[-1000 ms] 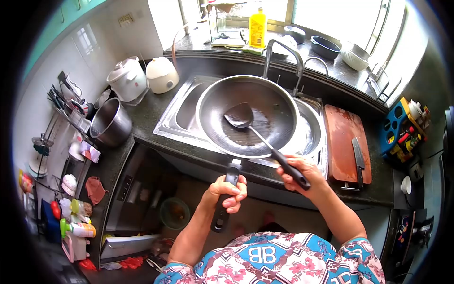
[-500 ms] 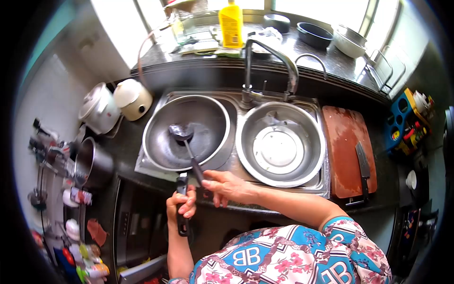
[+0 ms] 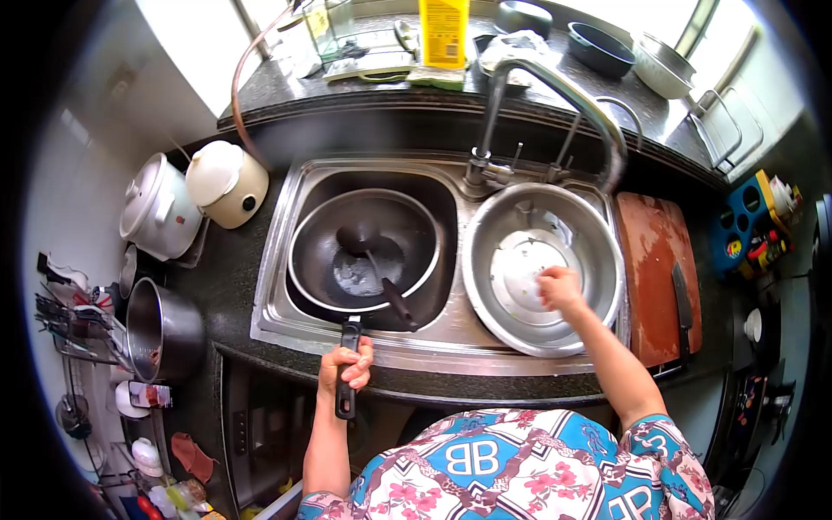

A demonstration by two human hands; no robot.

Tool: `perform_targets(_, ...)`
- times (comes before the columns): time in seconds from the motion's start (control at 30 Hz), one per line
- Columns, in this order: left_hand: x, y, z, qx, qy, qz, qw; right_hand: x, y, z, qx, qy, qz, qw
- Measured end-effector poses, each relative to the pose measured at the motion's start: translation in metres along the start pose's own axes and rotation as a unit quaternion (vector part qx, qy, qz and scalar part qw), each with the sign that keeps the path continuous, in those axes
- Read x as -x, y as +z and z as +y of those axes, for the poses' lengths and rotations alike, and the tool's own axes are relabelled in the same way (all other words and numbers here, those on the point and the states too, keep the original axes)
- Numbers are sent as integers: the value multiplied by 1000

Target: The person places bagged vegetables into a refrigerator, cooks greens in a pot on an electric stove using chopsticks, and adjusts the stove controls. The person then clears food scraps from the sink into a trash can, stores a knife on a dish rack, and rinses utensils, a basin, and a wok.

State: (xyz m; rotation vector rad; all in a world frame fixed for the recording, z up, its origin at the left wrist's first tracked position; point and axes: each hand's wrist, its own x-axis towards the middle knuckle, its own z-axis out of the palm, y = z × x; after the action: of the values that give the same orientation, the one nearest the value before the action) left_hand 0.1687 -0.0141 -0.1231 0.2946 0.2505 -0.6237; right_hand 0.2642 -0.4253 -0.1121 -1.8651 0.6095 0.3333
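Note:
A dark wok (image 3: 316,260) sits down in the left sink basin, its handle sticking out over the front edge. My left hand (image 3: 347,366) is wrapped round that handle. The spatula (image 3: 396,303) lies in the wok, its black handle leaning on the rim at the right front, untouched. My right hand (image 3: 559,288) is over the large steel bowl (image 3: 481,299) in the right basin, its fingers curled together; whether anything is between them is hidden. Some water and small bits show in the bowl. The faucet (image 3: 494,121) arches behind it.
On the right lie a cutting board (image 3: 650,251) and a knife (image 3: 683,299). Two cookers (image 3: 227,184) and a steel pot (image 3: 178,334) stand left. A yellow bottle (image 3: 444,35) and bowls (image 3: 598,50) line the windowsill. A blue rack (image 3: 744,221) is at far right.
The wok went from above the sink down into the left basin, with my left hand still on its handle. My right hand let go of the spatula and moved right over the steel bowl.

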Motion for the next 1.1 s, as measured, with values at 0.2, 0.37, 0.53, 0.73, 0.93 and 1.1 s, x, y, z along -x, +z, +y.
perform_targets(0.2, -3, -12, 27, -41, -46, 29, 998, -46, -30, 54, 398, -19, 229, 888)
perform_targets(0.37, -10, -23, 51, -47, -84, 35, 995, -48, -14, 36, 179, -181, 73, 964)
perform_targets(0.53, -10, -26, 76, -90, -147, 77, 982, -10, -33, -21, 283, -184, 126, 933)
perform_targets(0.73, -3, 26, 86, -537, -88, 198, 815, 49, -142, 14, 454, -41, 407, 792)
perform_targets(0.93, 4, 52, 82, -694, -62, 275, 663, 94, -248, 111, 397, 178, 400, 806)
perform_targets(1.1, -2, 28, 76, -892, 107, 304, 316, 81, -253, 152, 389, 2, 429, 815)
